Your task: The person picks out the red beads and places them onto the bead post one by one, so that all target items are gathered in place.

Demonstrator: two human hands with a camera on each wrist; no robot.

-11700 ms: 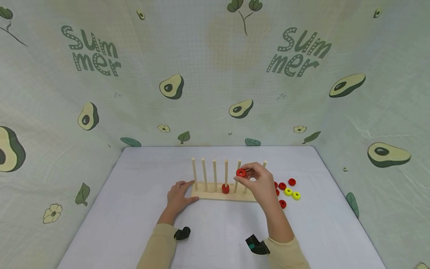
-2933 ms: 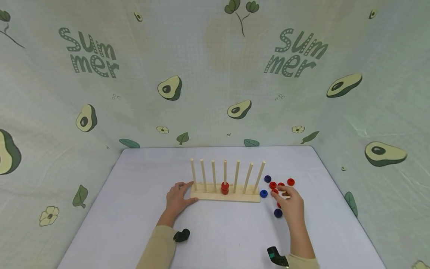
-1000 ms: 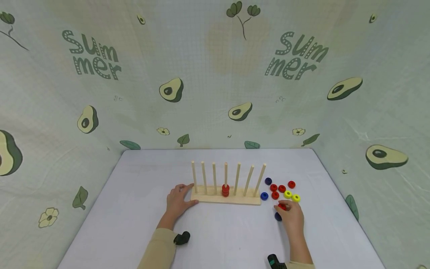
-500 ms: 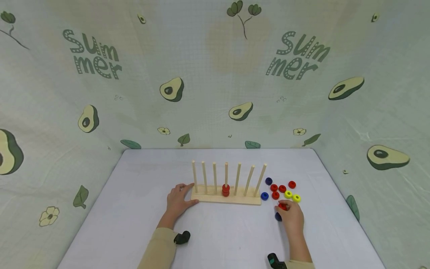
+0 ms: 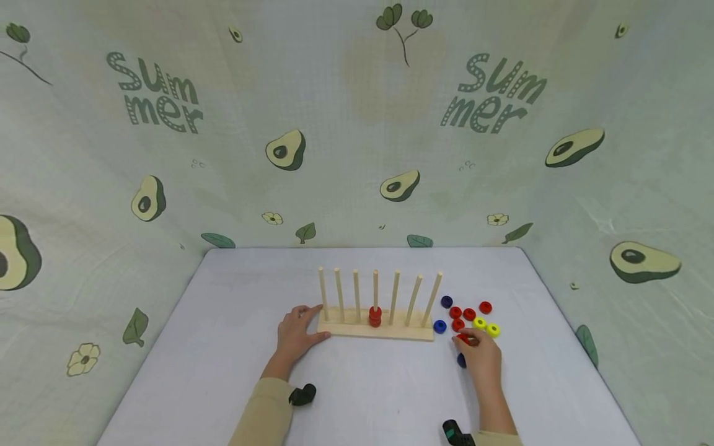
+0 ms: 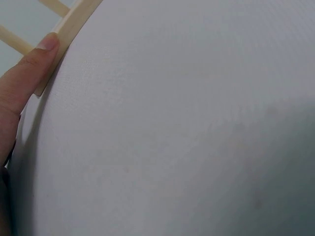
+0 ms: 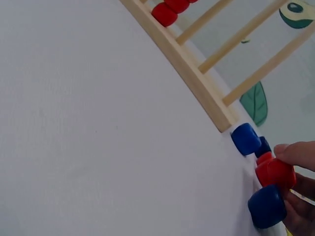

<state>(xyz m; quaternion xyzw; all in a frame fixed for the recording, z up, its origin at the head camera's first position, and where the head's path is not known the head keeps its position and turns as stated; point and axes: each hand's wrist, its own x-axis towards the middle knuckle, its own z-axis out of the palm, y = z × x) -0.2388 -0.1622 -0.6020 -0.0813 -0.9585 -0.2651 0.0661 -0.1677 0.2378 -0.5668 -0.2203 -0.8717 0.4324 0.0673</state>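
Observation:
My left hand [image 5: 297, 334] holds the left end of the wooden peg board [image 5: 357, 330], its thumb [image 6: 37, 64] on the front edge and a finger at the back corner. Red ring beads [image 5: 375, 316] are stacked low on the board's middle peg [image 5: 375, 285]; the other pegs are bare. To the right of the board my right hand [image 5: 484, 359] pinches a red bead [image 7: 278, 173] between thumb and fingers. A dark blue bead [image 7: 267, 206] is just in front of that hand, partly hidden by it in the head view.
Right of the board lie several loose red beads [image 5: 455, 313], two yellow beads [image 5: 493, 329], a blue bead [image 5: 440, 326] and a dark blue bead [image 5: 447, 301]. A white cloth [image 5: 234, 285] covers the table; a patterned curtain [image 5: 334, 204] stands behind.
The red bead stack on the middle peg has grown since the earliest frame. My right hand went back to the loose beads, took another red one and now shifts it slightly left. The left hand stays put.

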